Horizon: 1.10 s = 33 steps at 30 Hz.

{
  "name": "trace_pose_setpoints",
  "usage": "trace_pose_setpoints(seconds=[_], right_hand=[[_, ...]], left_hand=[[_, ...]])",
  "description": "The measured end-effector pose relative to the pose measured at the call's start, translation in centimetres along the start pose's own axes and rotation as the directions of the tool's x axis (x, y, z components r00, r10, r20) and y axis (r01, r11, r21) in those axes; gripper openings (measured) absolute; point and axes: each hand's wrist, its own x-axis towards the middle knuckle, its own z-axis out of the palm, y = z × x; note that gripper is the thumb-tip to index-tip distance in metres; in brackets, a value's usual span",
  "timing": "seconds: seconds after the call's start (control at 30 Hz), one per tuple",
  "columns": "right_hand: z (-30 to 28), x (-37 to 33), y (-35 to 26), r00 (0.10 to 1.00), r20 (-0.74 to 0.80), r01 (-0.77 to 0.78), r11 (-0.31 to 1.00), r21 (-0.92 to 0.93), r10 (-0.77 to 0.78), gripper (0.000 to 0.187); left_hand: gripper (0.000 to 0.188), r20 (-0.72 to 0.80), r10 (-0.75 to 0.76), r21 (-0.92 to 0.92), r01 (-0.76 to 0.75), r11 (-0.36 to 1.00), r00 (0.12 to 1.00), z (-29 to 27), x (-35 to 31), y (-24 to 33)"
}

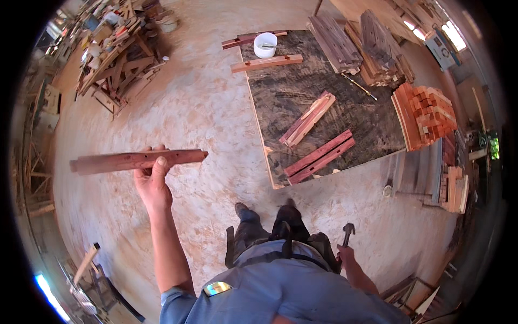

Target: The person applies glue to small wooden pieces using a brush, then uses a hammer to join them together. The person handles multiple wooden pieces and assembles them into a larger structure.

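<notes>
My left hand (pixel 154 182) is closed around a reddish-brown wooden rail (pixel 116 163), thumb on top, held out level over the floor to the left of the table. The rail has a narrowed end like a tenon on its right and a small dark hole; its left end is blurred. Low on the right, my right hand (pixel 346 252) grips a claw hammer (pixel 349 230) by its handle, head upward. Nearest the table's front edge lie two red slotted rails (pixel 319 156). Behind them is a pair of rails (pixel 307 119) pressed together, with paler wood along it.
On the dark-topped table (pixel 356 116) stand a white tub (pixel 265 45), a light rail (pixel 267 63), and stacked brown boards (pixel 334 43). Orange-red wood blocks (pixel 426 116) are piled at its right edge. A cluttered workbench (pixel 116 59) stands far left; a wooden chair-like frame (pixel 86 264) is lower left.
</notes>
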Motion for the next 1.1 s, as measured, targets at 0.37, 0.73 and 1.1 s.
trace_pose_setpoints(seconds=[0.37,0.73,1.1], right_hand=[[14.4,-0.8,9.6,0.894,0.269,0.397,0.912,-0.102,-0.359,0.03],[25.5,-11.3,1.9,0.922,0.133,-0.385,0.822,0.419,0.364,0.027],[38.4,-23.3,-3.6,0.866,0.068,-0.433,0.677,0.595,0.495,0.026]], left_hand=[[0.039,0.253,0.019,0.012,-0.022,1.0,0.967,6.7,18.5,-1.2],[0.03,0.395,-0.002,0.108,-0.044,0.993,0.919,16.1,34.6,-5.3],[0.028,0.604,-0.031,0.077,-0.019,0.997,0.796,25.1,51.9,-20.2]])
